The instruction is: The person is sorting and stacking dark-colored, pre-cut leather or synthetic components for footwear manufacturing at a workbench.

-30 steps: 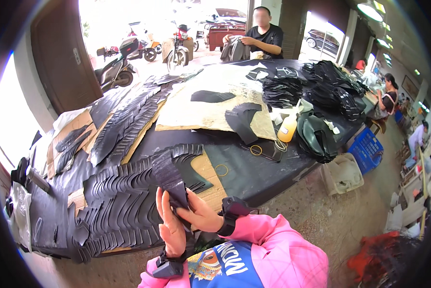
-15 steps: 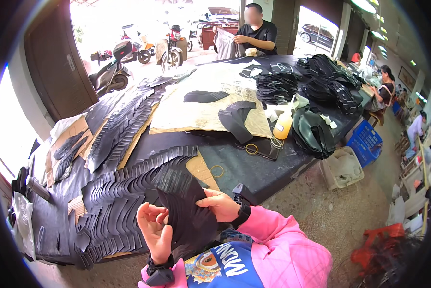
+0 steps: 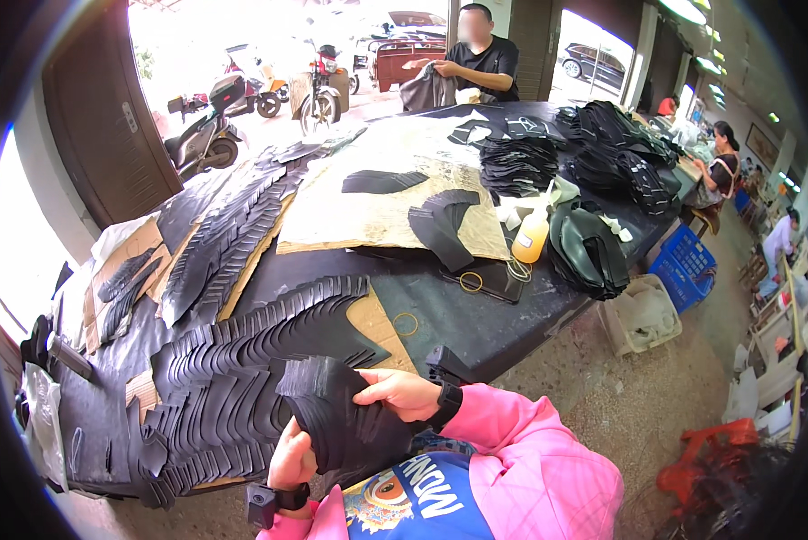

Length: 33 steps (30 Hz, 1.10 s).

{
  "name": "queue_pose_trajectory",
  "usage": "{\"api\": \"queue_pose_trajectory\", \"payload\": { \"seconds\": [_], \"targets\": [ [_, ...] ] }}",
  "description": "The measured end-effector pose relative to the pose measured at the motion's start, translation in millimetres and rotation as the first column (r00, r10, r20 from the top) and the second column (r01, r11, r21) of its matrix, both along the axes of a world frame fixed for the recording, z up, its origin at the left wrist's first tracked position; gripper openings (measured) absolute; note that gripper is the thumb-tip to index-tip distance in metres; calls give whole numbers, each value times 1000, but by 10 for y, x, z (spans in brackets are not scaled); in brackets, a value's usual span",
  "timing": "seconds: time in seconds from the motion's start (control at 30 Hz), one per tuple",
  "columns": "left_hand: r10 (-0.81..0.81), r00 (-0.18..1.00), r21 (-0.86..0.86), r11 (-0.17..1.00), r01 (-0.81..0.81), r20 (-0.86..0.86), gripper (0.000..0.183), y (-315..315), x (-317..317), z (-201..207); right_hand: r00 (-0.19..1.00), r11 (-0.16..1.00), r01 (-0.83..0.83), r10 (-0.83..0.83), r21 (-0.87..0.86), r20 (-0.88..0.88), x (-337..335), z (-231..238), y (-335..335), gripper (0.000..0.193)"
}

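Observation:
A thick stack of black, curved cut pieces [image 3: 325, 396] is between my hands at the table's near edge; it looks like leather or fabric. My right hand [image 3: 404, 394] grips its right side, thumb on top and fingers beneath. My left hand [image 3: 293, 459] is closed on the lower left edge, its fingers partly hidden by the stack. Just beyond and left lie overlapping rows of similar black pieces [image 3: 215, 400], fanned out on the dark table [image 3: 368, 283].
A cardboard sheet [image 3: 318, 211] bears two black piles. A bottle of yellow liquid [image 3: 531, 234], rubber bands [image 3: 406, 324] and more black stacks [image 3: 516, 166] sit farther right. A blue crate [image 3: 683, 267] and whitish bin [image 3: 640, 315] stand on the floor. Across the table, a person [image 3: 485, 63] handles grey cloth.
My left hand has gone from raised with spread fingers to gripping the stack's lower left edge. The stack and my right hand have shifted slightly, and the stack is tilted differently.

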<state>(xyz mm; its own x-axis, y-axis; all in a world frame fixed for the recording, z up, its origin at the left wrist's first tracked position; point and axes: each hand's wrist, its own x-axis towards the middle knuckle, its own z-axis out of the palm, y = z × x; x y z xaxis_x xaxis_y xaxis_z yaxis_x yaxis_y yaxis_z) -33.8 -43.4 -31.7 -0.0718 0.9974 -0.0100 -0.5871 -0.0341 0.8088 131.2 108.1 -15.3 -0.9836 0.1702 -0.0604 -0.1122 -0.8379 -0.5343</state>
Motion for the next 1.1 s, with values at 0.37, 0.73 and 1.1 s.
{"api": "queue_pose_trajectory", "payload": {
  "seconds": [0.37,0.73,1.1],
  "targets": [
    [23,997,-24,999,-21,74,60,-127,174,-56,999,966,41,-41,257,-5,-147,10,-32,45],
    [293,956,-100,950,-295,-27,41,-4,353,-13,973,793,199,-228,576,-23,-462,173,125,38],
    [298,900,-9,950,-311,320,35,-146,354,-53,811,463,531,-521,710,-267,-183,93,-125,28]
  ]
}}
